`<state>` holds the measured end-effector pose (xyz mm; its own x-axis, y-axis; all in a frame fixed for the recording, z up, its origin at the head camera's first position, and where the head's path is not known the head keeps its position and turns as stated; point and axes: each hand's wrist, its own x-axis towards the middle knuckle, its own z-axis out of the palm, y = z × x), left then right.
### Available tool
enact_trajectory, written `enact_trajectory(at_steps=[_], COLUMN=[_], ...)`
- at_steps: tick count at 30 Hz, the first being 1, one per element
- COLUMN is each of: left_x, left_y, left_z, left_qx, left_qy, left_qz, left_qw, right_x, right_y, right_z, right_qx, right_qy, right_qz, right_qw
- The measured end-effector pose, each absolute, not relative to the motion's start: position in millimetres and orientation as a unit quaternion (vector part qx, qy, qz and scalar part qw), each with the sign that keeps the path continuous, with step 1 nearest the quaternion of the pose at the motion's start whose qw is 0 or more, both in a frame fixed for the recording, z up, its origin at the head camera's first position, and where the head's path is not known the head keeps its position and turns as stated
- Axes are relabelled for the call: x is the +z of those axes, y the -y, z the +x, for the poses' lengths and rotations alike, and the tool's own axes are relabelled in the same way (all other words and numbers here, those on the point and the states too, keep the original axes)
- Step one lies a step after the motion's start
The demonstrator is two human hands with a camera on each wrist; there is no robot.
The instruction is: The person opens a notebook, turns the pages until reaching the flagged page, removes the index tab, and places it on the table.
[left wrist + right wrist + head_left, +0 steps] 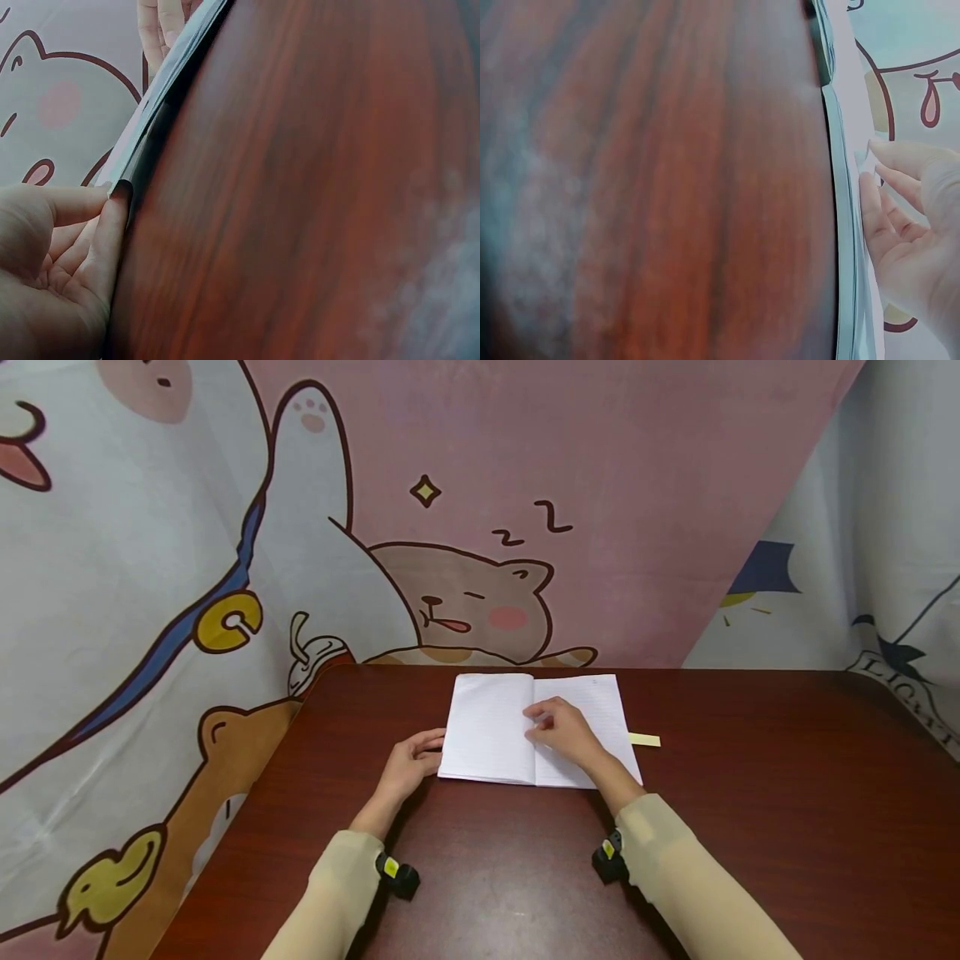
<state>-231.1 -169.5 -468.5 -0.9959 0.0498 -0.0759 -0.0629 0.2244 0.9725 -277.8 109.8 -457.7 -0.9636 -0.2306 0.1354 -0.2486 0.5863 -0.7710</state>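
An open notebook (pixel 487 727) with ruled white pages lies flat near the back edge of the table. My left hand (pixel 408 764) is at its left edge; in the left wrist view the thumb and fingers (pixel 81 204) pinch the edge of the notebook (pixel 139 124), thumb on the page side, a finger beneath. Over the right page, close to the center fold, is my right hand (pixel 566 735), its thumb and index tips apart. In the right wrist view its fingertips (pixel 867 184) come near or touch the page surface; contact is unclear.
A pale yellow strip (pixel 645 740) sticks out past the notebook's right edge. The dark reddish-brown table (pixel 787 827) extends around it. Behind hangs a cartoon-printed cloth (pixel 637 510). Each sleeve has a small black camera (pixel 397 877) strapped at the wrist.
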Motion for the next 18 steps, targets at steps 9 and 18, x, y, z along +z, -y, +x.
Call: enact_trajectory(at_steps=[9,18], left_x=[-466.8,-465.5], left_y=[169.5,171.4], left_z=[-231.8,-229.2], left_qx=[0.616,0.624], left_qy=[-0.786,-0.780], left_qz=[-0.008,0.006], left_qw=[0.052,0.050], right_x=[-456.6,-459.7], right_y=[-109.7,-105.4], right_z=[-273.2,-277.5], right_qx=[0.425,0.377], right_qy=[0.890,0.915], right_qz=[0.161,0.144], right_qw=[0.033,0.025])
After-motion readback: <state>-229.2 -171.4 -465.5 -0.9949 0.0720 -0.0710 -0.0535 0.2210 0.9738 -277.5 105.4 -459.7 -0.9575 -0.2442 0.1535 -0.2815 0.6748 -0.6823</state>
